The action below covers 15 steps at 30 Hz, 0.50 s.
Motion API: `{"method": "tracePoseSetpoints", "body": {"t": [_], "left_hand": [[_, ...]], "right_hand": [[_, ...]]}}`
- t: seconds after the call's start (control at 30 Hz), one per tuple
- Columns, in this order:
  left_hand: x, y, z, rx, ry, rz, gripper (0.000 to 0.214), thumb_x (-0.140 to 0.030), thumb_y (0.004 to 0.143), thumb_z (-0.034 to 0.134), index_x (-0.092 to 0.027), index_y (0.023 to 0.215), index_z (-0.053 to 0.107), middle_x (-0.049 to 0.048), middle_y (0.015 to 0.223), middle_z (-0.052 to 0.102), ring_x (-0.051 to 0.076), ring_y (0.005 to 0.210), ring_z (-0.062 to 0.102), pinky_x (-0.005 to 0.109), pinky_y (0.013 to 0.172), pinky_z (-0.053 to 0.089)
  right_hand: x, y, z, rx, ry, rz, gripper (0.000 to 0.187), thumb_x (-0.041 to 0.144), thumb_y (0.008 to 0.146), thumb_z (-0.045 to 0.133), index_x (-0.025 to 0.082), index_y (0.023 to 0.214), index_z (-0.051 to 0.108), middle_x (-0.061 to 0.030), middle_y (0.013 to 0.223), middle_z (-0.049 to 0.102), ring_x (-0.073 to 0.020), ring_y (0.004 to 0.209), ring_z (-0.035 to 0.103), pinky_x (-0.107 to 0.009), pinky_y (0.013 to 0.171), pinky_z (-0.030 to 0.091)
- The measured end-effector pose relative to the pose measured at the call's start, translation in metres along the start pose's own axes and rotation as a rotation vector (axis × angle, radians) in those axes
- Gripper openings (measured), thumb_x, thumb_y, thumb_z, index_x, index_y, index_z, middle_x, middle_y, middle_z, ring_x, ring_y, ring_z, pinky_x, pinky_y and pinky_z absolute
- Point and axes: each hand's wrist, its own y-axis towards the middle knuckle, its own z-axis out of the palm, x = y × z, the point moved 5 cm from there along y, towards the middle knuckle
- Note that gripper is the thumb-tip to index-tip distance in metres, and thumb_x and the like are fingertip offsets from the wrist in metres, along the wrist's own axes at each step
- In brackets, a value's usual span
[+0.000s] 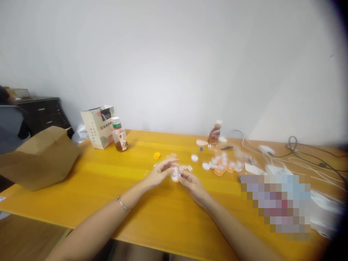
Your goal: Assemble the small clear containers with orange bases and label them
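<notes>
The small clear container, with its orange base, was between the two hands above the near-middle part of the bench; whether its base touched the wood could not be told. The right hand had its fingers drawn in on the container's lower right side, holding it near the orange band. The left hand came in from the other side, its fingers partly spread and arched by the upper part (blur hid whether they gripped or only steadied it).

The container looked light and stiff, probably thin plastic, so it would have needed little force; its smooth wall seemed likely to slip or turn under a loose pinch. The base, which looked firmer, seemed the best place to take hold, with the other hand's fingers kept lightly about the upper wall, where a hard squeeze might have bent or cracked it.

Just beyond lay white cut-out pieces, a yellow disc and, to the right, a cluster of similar containers.
</notes>
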Motion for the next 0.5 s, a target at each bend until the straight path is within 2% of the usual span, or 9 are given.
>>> {"method": "tracePoseSetpoints", "body": {"t": [0.07,0.17,0.3,0.4,0.5], "left_hand": [[0.000,-0.001,0.001,0.065,-0.080,-0.024,0.044,-0.037,0.077,0.051,-0.020,0.117,0.047,0.0104,0.119,0.049,0.022,0.109,0.046,0.034,0.091,0.036],[0.002,-0.002,-0.002,-0.017,-0.008,-0.031,0.042,-0.037,0.076,0.053,-0.021,0.114,0.048,0.0092,0.124,0.044,0.020,0.110,0.044,0.033,0.091,0.036],[0.012,-0.002,-0.003,-0.162,0.169,-0.061,0.041,-0.033,0.064,0.065,-0.017,0.100,0.053,0.0079,0.103,0.056,0.018,0.096,0.051,0.030,0.080,0.043],[0.017,-0.001,-0.001,-0.184,0.217,-0.065,0.032,-0.032,0.062,0.067,-0.014,0.086,0.056,0.0061,0.090,0.059,0.017,0.088,0.053,0.028,0.076,0.044],[0.018,0.001,-0.001,-0.170,0.200,-0.061,0.030,-0.031,0.061,0.068,-0.013,0.083,0.057,0.0059,0.088,0.060,0.017,0.084,0.055,0.028,0.075,0.044]], "right_hand": [[-0.002,0.000,-0.002,-0.011,0.045,0.004,0.036,0.044,0.068,0.059,0.022,0.096,0.061,-0.0045,0.099,0.063,-0.0221,0.096,0.054,-0.037,0.088,0.038],[-0.001,0.001,-0.005,-0.024,0.092,-0.006,0.036,0.043,0.069,0.059,0.023,0.099,0.060,-0.0042,0.103,0.062,-0.0213,0.097,0.054,-0.036,0.087,0.039],[-0.001,0.003,-0.007,-0.022,0.096,-0.023,0.034,0.043,0.070,0.058,0.023,0.097,0.059,-0.0048,0.105,0.061,-0.0212,0.097,0.055,-0.036,0.086,0.041],[-0.001,0.003,-0.007,-0.027,0.098,-0.033,0.035,0.043,0.069,0.058,0.022,0.097,0.057,-0.0057,0.104,0.061,-0.0210,0.098,0.055,-0.036,0.086,0.041],[-0.002,0.003,-0.008,-0.078,0.071,-0.032,0.036,0.042,0.067,0.061,0.022,0.095,0.053,-0.0060,0.100,0.063,-0.0202,0.094,0.057,-0.037,0.086,0.041]]}}
